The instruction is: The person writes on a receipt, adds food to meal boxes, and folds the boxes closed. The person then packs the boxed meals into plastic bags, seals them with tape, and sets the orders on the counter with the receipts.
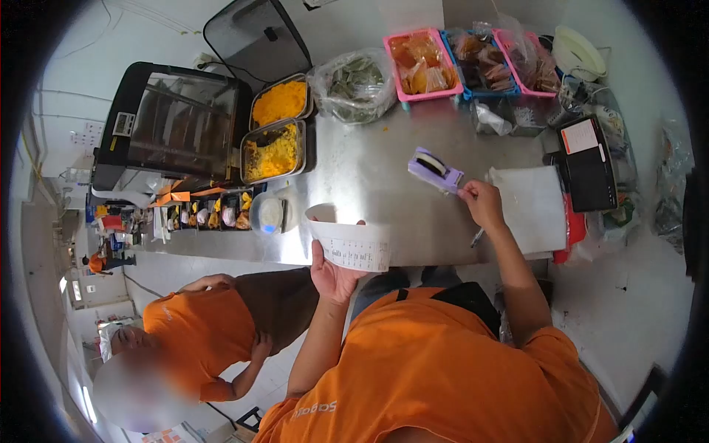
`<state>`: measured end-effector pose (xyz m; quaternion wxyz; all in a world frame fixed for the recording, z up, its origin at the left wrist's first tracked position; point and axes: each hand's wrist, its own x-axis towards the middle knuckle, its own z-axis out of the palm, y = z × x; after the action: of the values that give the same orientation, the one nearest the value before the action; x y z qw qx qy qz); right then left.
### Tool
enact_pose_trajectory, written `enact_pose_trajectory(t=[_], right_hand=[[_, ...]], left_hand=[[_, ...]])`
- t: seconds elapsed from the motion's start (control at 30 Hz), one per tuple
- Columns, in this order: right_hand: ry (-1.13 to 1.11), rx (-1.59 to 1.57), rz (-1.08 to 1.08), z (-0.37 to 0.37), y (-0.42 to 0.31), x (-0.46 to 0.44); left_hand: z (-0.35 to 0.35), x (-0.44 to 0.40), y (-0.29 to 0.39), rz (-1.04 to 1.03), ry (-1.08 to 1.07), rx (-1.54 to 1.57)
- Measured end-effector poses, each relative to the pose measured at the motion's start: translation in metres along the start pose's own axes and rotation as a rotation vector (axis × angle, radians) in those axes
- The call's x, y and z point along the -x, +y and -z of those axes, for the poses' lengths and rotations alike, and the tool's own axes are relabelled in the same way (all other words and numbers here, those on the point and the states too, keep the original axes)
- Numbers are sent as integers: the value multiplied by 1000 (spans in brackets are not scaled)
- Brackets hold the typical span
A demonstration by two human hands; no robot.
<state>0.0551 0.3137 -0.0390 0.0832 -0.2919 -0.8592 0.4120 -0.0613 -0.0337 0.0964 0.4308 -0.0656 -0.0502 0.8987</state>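
My left hand is closed on a curled white paper slip with printed rows, held above the table's near edge. My right hand is at a purple tape dispenser lying on the steel table. Its thumb and finger pinch together at the dispenser's cutting end, on what looks like the end of the tape; the strip itself is too small to make out. To the right of that hand lies a stack of white sheets. A pen rests just below the right wrist.
Trays of yellow food, a bag of green leaves and a pink basket line the back. A tablet stands at right. Packed food boxes and a round tub sit left. A person in orange stands at left.
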Motion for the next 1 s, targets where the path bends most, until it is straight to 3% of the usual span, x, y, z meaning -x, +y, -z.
enact_pose_trajectory(t=[0.07, 0.13, 0.2, 0.3, 0.33, 0.43, 0.53, 0.63, 0.73, 0.87, 0.93, 0.97, 1.0], right_hand=[[-247, -623, -23, 19, -59, 29], [-473, -831, 21, 41, -126, 64], [-515, -807, 152, 40, -161, 93], [-464, -771, 163, 23, -184, 127], [-398, -915, 146, 13, -189, 140], [-307, -910, 10, 2, -202, 181], [-223, -1089, 26, -15, -211, 229], [-142, -1247, -101, -27, -222, 289], [-15, -1252, -106, -49, -207, 354], [317, -1061, -203, -64, -214, 440], [409, -670, -280, -64, -219, 487], [450, -472, -335, -63, -223, 512], [517, -391, -423, -58, -239, 533]], left_hand=[[-4, 7, -1, -11, 43, 31], [-1, 7, 4, 38, -5, -5], [-6, 11, 5, 96, 12, 24], [-23, 17, -3, 153, -18, 77], [-26, 21, -5, 169, -31, 98], [-24, 37, -1, 306, -86, -12], [-23, 60, 1, 455, -115, 46], [-21, 84, -3, 589, -124, 128], [-6, 102, -4, 639, -39, 61], [15, 117, -8, 716, 39, -114], [34, 111, -10, 743, 144, -238], [50, 106, -9, 863, -39, -264], [49, 111, -13, 812, -23, -380]])
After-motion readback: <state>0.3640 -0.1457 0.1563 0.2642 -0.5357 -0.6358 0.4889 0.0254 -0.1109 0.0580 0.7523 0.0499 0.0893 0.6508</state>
